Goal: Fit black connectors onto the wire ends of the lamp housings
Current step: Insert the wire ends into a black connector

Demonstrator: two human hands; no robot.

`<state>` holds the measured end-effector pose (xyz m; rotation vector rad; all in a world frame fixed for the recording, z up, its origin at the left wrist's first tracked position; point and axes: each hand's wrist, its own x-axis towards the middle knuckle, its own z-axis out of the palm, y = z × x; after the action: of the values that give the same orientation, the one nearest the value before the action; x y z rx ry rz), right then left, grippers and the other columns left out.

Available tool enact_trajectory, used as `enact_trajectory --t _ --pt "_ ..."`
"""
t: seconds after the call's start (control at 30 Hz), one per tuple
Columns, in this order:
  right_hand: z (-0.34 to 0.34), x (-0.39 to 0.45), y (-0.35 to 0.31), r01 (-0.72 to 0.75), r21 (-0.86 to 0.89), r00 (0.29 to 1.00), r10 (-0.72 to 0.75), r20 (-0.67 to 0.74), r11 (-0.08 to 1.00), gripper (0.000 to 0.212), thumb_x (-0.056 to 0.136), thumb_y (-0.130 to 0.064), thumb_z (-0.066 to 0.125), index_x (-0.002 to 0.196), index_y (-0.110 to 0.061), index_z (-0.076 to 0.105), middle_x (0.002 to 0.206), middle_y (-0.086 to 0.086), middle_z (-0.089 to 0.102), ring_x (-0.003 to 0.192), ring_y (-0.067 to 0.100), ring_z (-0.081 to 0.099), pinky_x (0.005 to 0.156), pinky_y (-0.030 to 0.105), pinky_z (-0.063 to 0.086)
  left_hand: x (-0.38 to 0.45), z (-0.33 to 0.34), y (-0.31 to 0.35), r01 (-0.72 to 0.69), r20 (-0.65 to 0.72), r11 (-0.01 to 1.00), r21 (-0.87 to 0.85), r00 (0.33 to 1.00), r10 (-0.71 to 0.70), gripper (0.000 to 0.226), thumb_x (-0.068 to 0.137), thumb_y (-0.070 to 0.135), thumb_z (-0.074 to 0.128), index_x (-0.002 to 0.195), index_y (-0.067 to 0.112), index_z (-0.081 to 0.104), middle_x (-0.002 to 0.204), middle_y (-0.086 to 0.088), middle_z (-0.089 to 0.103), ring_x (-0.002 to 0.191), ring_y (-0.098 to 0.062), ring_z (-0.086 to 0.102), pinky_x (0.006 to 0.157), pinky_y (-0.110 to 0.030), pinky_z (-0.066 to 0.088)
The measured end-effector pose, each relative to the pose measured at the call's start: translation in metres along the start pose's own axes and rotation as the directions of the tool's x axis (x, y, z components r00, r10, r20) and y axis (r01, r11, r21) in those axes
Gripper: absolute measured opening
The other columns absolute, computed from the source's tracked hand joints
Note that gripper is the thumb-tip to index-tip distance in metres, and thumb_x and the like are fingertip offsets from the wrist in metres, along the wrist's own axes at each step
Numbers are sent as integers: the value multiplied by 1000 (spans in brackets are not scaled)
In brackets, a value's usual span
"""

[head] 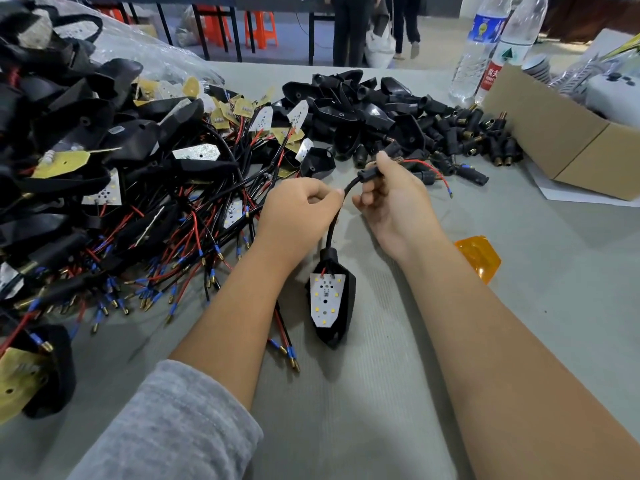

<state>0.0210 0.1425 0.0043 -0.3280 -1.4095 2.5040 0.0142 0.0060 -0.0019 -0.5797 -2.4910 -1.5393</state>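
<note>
L hand fingers curled, pinching the black sleeved cable just below its bend. R hand fingers pinch the black connector sitting on that cable; red wire end pokes out beyond it to the right. Cable's long axis runs from connector down toward the person to the lamp housing, which lies LED side up on the tabletop btwn both forearms. R hand nearer connector; the seating push prob. runs along the cable. Spare connectors piled behind.
</note>
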Motion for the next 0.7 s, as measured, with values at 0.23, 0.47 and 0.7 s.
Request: enact_trajectory --t 0.23,0.47,0.7 --pt "0 -1 3 31 -148 996 -18 91 989 22 100 -22 54 82 -9 53 54 2 48 47 14 41 61 27 50 0 1 2 -67 -43 998 1 997 67 29 92 25 64 64 33 63 58 4 65 60 -16 62 62 -28 50" --pt "7 -4 6 78 -274 993 -51 103 959 25 98 -21 56 76 -10 50 58 6 48 46 12 44 49 23 43 -2 2 1 -95 -2 994 -45 995 95 30 93 19 63 69 36 63 53 24 61 54 3 57 57 -9 42" --pt "3 -3 2 93 -155 995 -96 -7 984 25 101 -26 52 85 -8 55 62 3 48 46 10 46 60 26 51 0 3 -3 -22 91 995 -96 995 31 18 95 29 58 83 25 72 59 9 67 55 -3 58 60 -25 49"
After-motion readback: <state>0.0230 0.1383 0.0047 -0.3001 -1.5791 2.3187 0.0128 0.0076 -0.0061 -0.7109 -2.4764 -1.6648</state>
